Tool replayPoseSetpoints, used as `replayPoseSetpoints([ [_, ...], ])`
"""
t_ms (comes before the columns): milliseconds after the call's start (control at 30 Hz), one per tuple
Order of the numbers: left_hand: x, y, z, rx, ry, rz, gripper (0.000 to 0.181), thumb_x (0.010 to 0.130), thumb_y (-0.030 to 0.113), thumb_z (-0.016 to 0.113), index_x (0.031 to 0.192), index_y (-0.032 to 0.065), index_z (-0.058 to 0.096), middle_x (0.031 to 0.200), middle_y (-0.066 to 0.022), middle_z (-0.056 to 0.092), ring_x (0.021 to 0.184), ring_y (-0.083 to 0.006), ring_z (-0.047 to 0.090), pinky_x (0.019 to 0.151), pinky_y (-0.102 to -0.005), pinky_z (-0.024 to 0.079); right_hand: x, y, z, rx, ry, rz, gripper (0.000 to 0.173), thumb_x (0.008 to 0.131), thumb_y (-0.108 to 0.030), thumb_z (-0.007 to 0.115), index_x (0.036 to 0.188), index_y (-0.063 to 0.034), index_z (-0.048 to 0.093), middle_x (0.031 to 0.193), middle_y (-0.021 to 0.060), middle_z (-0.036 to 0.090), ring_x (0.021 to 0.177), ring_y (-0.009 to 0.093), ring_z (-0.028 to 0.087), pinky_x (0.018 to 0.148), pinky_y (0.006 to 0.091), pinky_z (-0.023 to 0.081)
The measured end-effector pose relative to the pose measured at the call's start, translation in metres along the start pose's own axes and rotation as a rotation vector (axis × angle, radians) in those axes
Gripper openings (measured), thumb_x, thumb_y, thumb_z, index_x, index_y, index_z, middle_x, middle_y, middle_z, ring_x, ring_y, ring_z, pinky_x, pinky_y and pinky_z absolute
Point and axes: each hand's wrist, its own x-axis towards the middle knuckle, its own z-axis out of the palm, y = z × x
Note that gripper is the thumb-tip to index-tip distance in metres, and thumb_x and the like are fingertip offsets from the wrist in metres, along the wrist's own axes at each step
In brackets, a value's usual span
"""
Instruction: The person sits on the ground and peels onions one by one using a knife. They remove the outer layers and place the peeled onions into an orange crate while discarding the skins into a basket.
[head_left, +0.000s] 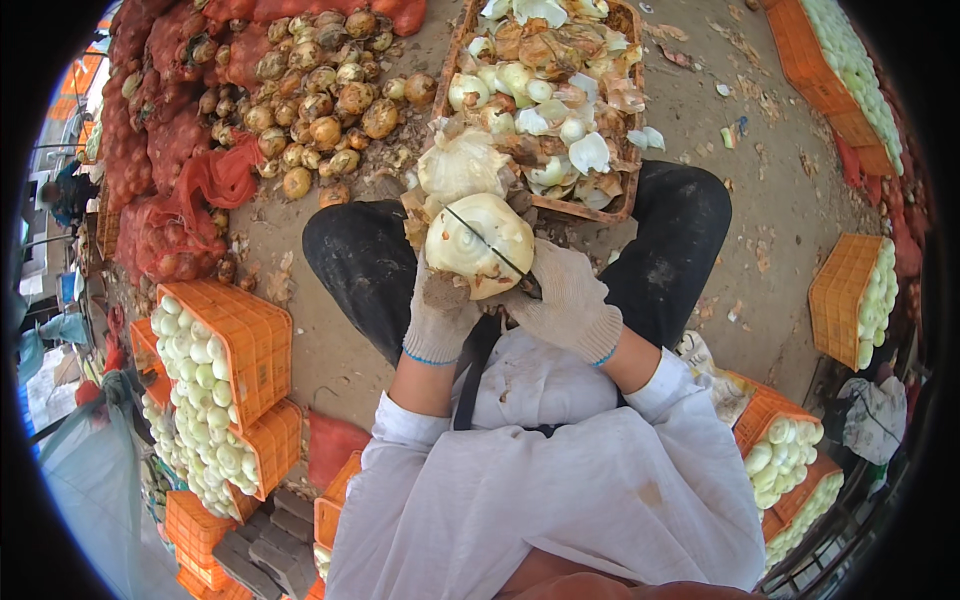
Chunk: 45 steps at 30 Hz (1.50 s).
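Observation:
A large pale onion (480, 241) sits between my two gloved hands, above my lap. My left hand (442, 311), in a soiled knit glove, grips it from below and the left. Loosened dry skin (461, 166) hangs off the onion's far side. In my right hand (566, 300), also gloved, is the dark handle of a knife (484, 241). Its thin blade, seen nearly edge-on, crosses over the onion from lower right to upper left. Whether the edge is cutting in cannot be told. Beyond my knees stands an orange plastic crate (577, 211) heaped with onion skins and trimmings.
Unpeeled onions (322, 112) lie heaped on the ground at the far left, beside red mesh sacks (169, 127). Orange crates (259, 352) of peeled onions are stacked at left; another crate (847, 292) stands at right. Grey blocks (262, 547) lie lower left. A person (67, 195) is at far left.

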Motion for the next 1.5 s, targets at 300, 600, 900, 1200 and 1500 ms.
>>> replayPoseSetpoints([
  [300,-0.002,-0.001,0.025,0.951,0.309,0.208,0.109,0.059,0.028,0.094,0.142,-0.0016,0.030,0.132,-0.0157,0.051,0.118,-0.0241,0.056,0.098,-0.0384,0.050,0.003,0.003,-0.005,-0.376,-0.136,0.072,0.030,0.076,-0.023,0.070,0.093,-0.0015,0.060,0.082,0.0141,0.061,0.079,0.033,0.066,0.067,0.0425,0.053],
  [600,0.002,0.004,0.025,0.810,0.373,0.174,0.082,0.074,0.010,0.081,0.140,0.0008,0.034,0.133,-0.0182,0.051,0.115,-0.0288,0.059,0.093,-0.0411,0.054,-0.005,-0.001,-0.013,0.027,-0.357,0.154,0.034,0.080,-0.026,0.065,0.102,0.0000,0.060,0.092,0.0180,0.066,0.081,0.036,0.066,0.070,0.0436,0.053],
  [900,0.015,0.015,0.018,0.460,0.706,0.085,0.069,0.072,-0.014,0.045,0.138,0.0006,0.035,0.120,-0.0214,0.058,0.101,-0.0335,0.066,0.071,-0.0392,0.062,-0.011,-0.021,-0.032,-0.383,-0.143,0.002,0.058,0.079,-0.029,0.070,0.131,-0.0091,0.053,0.131,0.0173,0.054,0.093,0.033,0.067,0.070,0.0385,0.057],
  [1200,0.001,0.004,0.026,0.796,0.329,-0.099,0.066,0.067,-0.008,0.061,0.131,-0.0056,0.044,0.118,-0.0163,0.061,0.104,-0.0256,0.066,0.085,-0.0338,0.058,0.014,0.005,-0.037,-0.016,-0.047,0.017,0.060,0.070,-0.026,0.075,0.123,-0.0034,0.057,0.108,0.0166,0.066,0.099,0.034,0.065,0.084,0.0401,0.052],
  [1500,-0.001,0.011,0.018,0.434,0.394,-0.263,0.073,0.064,-0.014,0.053,0.134,-0.0108,0.034,0.123,-0.0263,0.055,0.106,-0.0368,0.064,0.092,-0.0493,0.056,0.030,-0.009,-0.068,-0.114,-0.203,0.290,0.051,0.071,-0.026,0.071,0.113,0.0001,0.059,0.087,0.0159,0.066,0.086,0.032,0.066,0.073,0.0396,0.051],
])
